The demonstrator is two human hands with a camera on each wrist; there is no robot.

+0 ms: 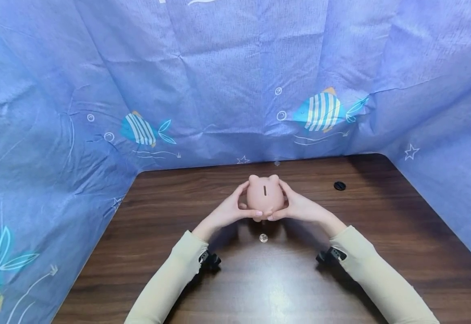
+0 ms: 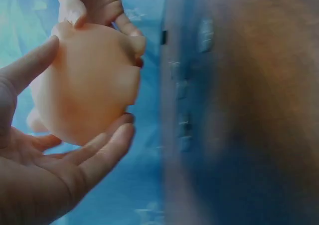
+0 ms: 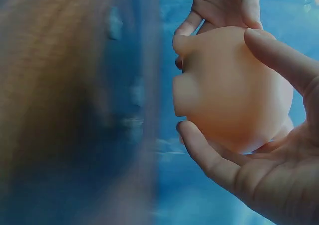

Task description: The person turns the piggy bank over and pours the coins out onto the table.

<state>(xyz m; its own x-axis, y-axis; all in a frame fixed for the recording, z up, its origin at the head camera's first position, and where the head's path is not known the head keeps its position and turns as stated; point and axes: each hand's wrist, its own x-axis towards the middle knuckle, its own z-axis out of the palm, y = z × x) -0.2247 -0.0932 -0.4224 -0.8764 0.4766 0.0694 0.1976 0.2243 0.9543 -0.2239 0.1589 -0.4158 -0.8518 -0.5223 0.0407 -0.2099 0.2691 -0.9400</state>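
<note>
A pink piggy bank [image 1: 265, 198] is held between both hands over the table, its dark coin slot facing the head camera. My left hand [image 1: 229, 208] grips its left side, thumb near the bottom front and fingers curled round behind. On the other side my right hand [image 1: 302, 208] grips it the same way. Both wrist views show the smooth body [image 2: 87, 85] with its stubby legs, and fingers spread along the side [image 3: 234, 85]. Below the bank on the tabletop lies a small round shiny piece [image 1: 263, 238], coin-like in shape.
A black round cap [image 1: 339, 185] lies at the back right of the dark wood table [image 1: 158, 225]. Blue fish-print cloth [image 1: 227, 81] hangs behind the table and along both sides. Each wrist wears a small black camera [image 1: 210, 261].
</note>
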